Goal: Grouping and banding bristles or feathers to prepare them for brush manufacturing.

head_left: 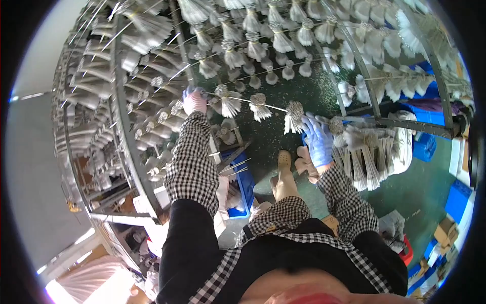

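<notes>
A thin metal rod (276,107) runs between my hands, sloping slightly down to the right. Bundles of white strands with knobbly, beaded-looking tops hang along it: one bundle (229,104) near my left hand, a second (259,109) in the middle, a third (294,117) beside my right hand. My left hand (194,103), in a pink and lilac glove, is closed around the rod's left end. My right hand (319,142), in a blue glove, has its fingers curled at the rod's right part, just past the third bundle. The fingertips there are partly hidden.
Metal racks (121,91) loaded with similar bundles rise at left, and more rows hang ahead. A rack post (440,66) stands at right, with long white bundles (367,162) below its bar. A blue bin (245,185) sits on the green floor near my feet.
</notes>
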